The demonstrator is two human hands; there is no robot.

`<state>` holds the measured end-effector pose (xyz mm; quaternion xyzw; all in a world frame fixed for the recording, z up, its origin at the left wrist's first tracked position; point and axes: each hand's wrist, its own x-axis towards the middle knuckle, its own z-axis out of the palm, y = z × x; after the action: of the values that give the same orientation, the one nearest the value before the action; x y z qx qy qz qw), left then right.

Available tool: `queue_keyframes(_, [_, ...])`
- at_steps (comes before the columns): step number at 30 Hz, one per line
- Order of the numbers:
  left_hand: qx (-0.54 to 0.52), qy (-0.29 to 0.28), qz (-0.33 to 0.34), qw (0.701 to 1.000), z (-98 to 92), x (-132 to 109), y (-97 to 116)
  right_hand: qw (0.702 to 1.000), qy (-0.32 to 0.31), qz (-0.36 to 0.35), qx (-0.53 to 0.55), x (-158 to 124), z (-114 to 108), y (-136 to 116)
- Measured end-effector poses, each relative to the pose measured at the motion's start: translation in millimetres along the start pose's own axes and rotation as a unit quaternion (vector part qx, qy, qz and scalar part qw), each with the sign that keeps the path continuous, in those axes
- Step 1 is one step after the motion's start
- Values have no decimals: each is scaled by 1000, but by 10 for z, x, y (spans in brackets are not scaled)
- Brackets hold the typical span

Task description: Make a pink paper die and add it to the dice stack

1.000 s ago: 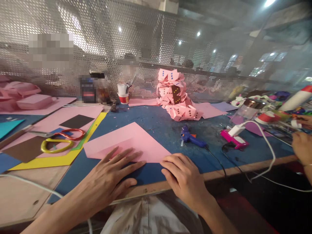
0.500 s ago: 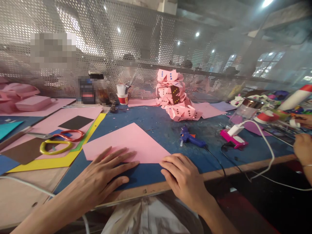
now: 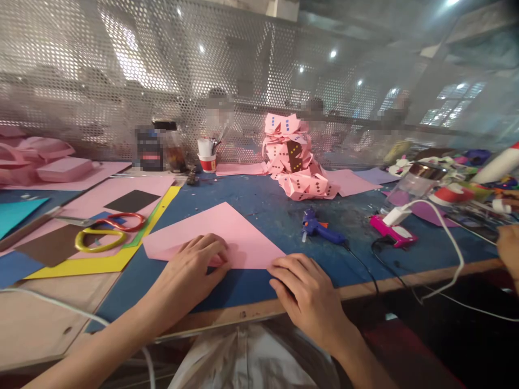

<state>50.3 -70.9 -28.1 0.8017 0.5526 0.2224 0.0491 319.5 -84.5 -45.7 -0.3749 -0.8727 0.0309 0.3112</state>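
Note:
A folded sheet of pink paper [image 3: 239,232] lies on the blue mat in front of me. My left hand [image 3: 190,275] has its fingers bent and drawn together, thumb and fingertips pinching the near edge of the paper around its middle. The left part of the paper lifts slightly off the mat. My right hand [image 3: 306,286] rests at the paper's right corner, fingers together and curled, fingertips on that corner. Beyond the paper stands a crumpled pink paper stack [image 3: 290,156] with dotted patches.
A blue glue gun [image 3: 322,229] lies right of the paper; a pink power strip [image 3: 393,231] with cables is farther right. Scissors [image 3: 101,239] rest on coloured sheets at left. A paper cup [image 3: 207,162] stands behind. Another person's hand [image 3: 508,246] shows at the right edge.
My left hand has gone from lying flat with spread fingers to bent fingers pinching the near edge, and the paper's left part has risen a little. My right hand stays at the corner.

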Motion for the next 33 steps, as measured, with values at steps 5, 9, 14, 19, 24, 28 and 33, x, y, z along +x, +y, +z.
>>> queue_keyframes(5, [7,-5,7,1000,-2,-13,-24,1000,3,2,2,2,-4,-1])
queue_keyframes(9, [15,5,10,1000,4,-10,-32,1000,3,-3,6,5,-7,2])
queue_keyframes(14, [15,10,8,1000,-28,-23,-27,1000,7,-2,5,4,-11,-5])
queue_keyframes(19, [15,16,-16,1000,-79,-58,13,1000,2,-1,0,6,-21,-13])
queue_keyframes(24, [25,25,-29,999,-62,-75,-61,1000,1,1,0,11,-12,-6])
queue_keyframes(28, [31,19,-58,998,-68,-89,-118,1000,-4,1,7,11,-13,-7])
queue_keyframes(33, [30,22,-88,995,-108,-114,-138,1000,1,0,8,6,-20,-14])
